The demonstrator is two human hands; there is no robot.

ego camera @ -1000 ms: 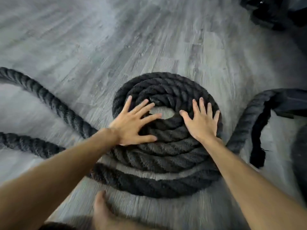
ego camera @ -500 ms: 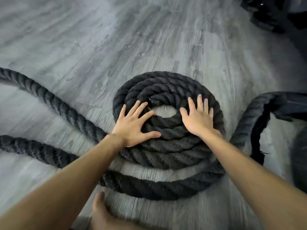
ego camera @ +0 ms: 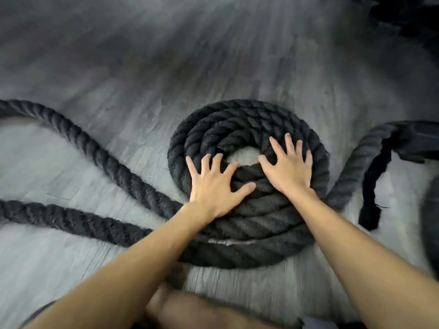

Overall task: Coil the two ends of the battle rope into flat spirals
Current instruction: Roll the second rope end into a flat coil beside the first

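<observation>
- Drawn in since a second ago, the outermost turn (ego camera: 237, 257) of the battle rope (ego camera: 249, 119) now lies almost against the inner rings. Only a thin sliver of floor (ego camera: 142, 91) shows between them on the near side.
- Left hand (ego camera: 213, 191) has slid inward over the near-left rings. Right hand (ego camera: 291, 170) sits much where it was, just right of the open centre.
- Both hands lie flat on top of the coil with fingers spread, pressing down. They are apart from each other and neither curls round the rope.
- Spiral rests flat on grey wood-grain planks at mid-frame, with a small bare hole at its centre.
- Two loose strands (ego camera: 107, 157) trail left across the floor and out of frame. They now converge closer to the coil, under the left forearm.
- At right, another length of rope (ego camera: 351, 167) rises to a dark object (ego camera: 422, 141) cut off by the frame edge. A frayed black strip (ego camera: 373, 186) hangs beside it.
- Dark shapes (ego camera: 408, 17) in the far right corner are too dim to identify.
- A blurred leg (ego camera: 190, 312) crosses the bottom edge.
</observation>
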